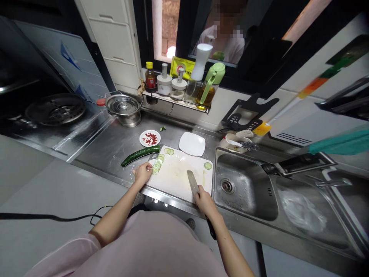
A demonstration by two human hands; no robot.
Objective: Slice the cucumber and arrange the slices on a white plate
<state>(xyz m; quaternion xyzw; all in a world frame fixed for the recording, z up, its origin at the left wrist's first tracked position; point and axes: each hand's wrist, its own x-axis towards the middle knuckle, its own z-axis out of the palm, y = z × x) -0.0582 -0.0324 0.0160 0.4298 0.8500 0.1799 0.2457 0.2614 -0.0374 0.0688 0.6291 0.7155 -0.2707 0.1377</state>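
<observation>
The knife is over the near right part of the white cutting board on the steel bench. Its long axis runs away from the person and slants left: the broad blade end points to the far side, and the black handle runs back past the board's near edge under the wrist. Whether the blade touches the board is unclear.

The right hand is wrapped around the handle, back of the hand upward, its forearm coming in from the lower right. The left hand reaches in from the lower left, fingers bent, fingertips at the near end of a row of cucumber slices; I cannot tell if they pinch any. That overlapping row lies along the board's left side, its long axis running away and slightly right.

2 more slices lie near its far end. The whole cucumber, left of the board, lies crosswise, gently curved, its right end farther from the person.
</observation>
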